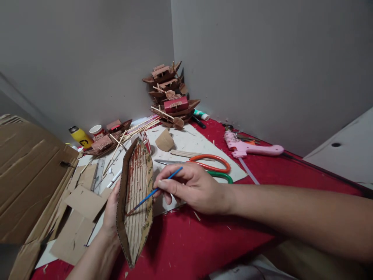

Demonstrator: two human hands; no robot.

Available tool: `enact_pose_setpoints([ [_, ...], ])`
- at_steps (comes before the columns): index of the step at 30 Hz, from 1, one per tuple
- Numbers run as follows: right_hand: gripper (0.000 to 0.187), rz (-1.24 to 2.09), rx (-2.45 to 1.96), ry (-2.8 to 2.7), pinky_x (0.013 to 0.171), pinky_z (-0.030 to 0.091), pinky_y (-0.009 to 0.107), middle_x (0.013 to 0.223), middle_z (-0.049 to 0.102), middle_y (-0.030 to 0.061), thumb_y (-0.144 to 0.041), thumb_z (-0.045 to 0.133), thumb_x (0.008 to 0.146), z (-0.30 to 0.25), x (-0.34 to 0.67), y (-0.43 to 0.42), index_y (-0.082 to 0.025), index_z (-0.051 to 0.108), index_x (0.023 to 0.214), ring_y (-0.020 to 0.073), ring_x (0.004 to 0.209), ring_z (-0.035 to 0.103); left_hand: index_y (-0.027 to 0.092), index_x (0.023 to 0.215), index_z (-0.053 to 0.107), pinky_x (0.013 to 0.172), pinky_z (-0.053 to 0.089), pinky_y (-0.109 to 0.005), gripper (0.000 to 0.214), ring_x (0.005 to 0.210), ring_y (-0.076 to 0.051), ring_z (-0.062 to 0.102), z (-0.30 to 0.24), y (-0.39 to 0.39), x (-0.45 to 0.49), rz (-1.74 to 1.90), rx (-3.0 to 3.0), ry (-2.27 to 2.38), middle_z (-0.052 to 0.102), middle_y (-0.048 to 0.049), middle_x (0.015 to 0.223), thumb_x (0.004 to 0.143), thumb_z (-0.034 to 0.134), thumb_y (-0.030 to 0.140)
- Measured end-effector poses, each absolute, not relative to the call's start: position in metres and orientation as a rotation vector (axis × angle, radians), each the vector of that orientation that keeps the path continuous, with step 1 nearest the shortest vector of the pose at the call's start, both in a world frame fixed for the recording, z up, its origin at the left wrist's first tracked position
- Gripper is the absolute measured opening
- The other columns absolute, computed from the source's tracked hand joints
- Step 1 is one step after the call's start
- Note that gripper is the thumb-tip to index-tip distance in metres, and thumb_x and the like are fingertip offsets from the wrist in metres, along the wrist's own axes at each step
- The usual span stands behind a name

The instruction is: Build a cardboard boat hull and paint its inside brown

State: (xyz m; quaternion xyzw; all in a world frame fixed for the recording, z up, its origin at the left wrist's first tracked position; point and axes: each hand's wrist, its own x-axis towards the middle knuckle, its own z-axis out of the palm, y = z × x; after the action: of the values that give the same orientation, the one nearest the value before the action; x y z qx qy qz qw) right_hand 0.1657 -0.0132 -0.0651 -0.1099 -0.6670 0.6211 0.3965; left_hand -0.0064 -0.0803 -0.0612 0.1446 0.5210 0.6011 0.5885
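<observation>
A cardboard boat hull [136, 198] with a ribbed inner floor is held up, tilted, in my left hand [111, 210], whose fingers are mostly hidden behind it. Reddish-brown paint streaks the hull's upper inside, while the lower part shows bare cardboard. Between the thumb and fingers of my right hand [189, 186] is a thin blue paintbrush [151, 193]. Its dark tip touches the inner floor near the left wall. Just beyond my right hand lie scissors [210, 159] with one orange and one green handle. Behind the hull's top stands a red-and-white paper cup [145, 142], partly covered.
Several finished brown model boats [175, 105] are stacked in the corner. A pink glue gun [250, 149] with its cord lies at right. Cardboard pieces [86, 202], thin sticks [142, 126] and a yellow bottle [81, 137] are on the left, beside a large cardboard box [29, 175].
</observation>
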Motion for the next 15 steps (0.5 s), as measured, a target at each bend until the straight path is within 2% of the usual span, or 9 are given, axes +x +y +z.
enact_pose_setpoints([
  [5,0.016,1.257,-0.385,-1.553,0.047,0.046,0.019,0.064,0.064,-0.0004,-0.031,0.06,0.085,-0.065,0.164,0.008,-0.015,0.062,0.083,0.0072,0.05,0.056,0.012,0.107,0.066,0.055,0.058,-0.034,0.034,0.057,-0.023,0.069,-0.067,-0.083,-0.013,1.312,0.319,1.148,0.071,-0.0086,0.066,0.088,0.044,0.03],
  [9,0.017,1.215,-0.413,-1.503,0.047,0.046,0.019,0.07,0.068,0.0024,-0.033,0.059,0.086,-0.066,0.164,0.008,-0.015,0.062,0.085,0.0073,0.05,0.056,0.012,0.106,0.067,0.057,0.057,-0.033,0.034,0.058,-0.024,0.07,-0.072,-0.085,-0.017,1.278,0.338,1.09,0.072,-0.0094,0.068,0.086,0.049,0.033],
  [12,0.018,1.31,-0.339,-1.638,0.046,0.048,0.019,0.069,0.069,0.0039,-0.031,0.055,0.088,-0.067,0.165,-0.004,-0.015,0.061,0.082,0.0078,0.049,0.057,0.01,0.112,0.064,0.051,0.056,-0.032,0.037,0.05,-0.023,0.068,-0.069,-0.084,-0.014,1.259,0.327,1.164,0.071,-0.0092,0.063,0.086,0.048,0.032],
  [15,0.018,1.185,-0.28,-1.764,0.048,0.049,0.02,0.067,0.067,0.0037,-0.026,0.053,0.089,-0.068,0.166,-0.005,-0.013,0.062,0.08,0.0081,0.049,0.058,0.012,0.125,0.054,0.049,0.055,-0.032,0.043,0.049,-0.023,0.067,-0.065,-0.082,-0.009,1.298,0.36,1.211,0.072,-0.008,0.065,0.084,0.049,0.025],
])
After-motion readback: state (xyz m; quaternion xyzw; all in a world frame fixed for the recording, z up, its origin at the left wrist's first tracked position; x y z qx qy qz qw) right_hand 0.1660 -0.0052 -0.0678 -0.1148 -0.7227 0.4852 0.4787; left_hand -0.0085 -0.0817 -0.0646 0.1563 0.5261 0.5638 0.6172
